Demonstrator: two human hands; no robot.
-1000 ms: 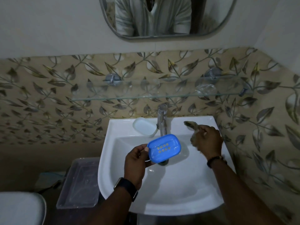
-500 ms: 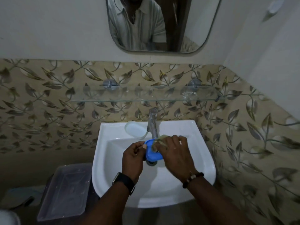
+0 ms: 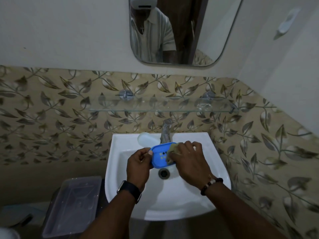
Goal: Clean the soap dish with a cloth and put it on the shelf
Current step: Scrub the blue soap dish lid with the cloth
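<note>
Soap dish (image 3: 159, 156), blue, hangs over the sink (image 3: 120, 169) drain, long axis running left to right, slotted face up. Left hand (image 3: 138, 167) pinches its left end; right hand (image 3: 187, 161) presses a cloth (image 3: 171, 152) onto its right half.

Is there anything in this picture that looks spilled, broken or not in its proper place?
Nothing stands out. The left hand holds the blue soap dish over the sink while the right hand presses the cloth on it. The glass shelf looks level. No spill shows.
</note>
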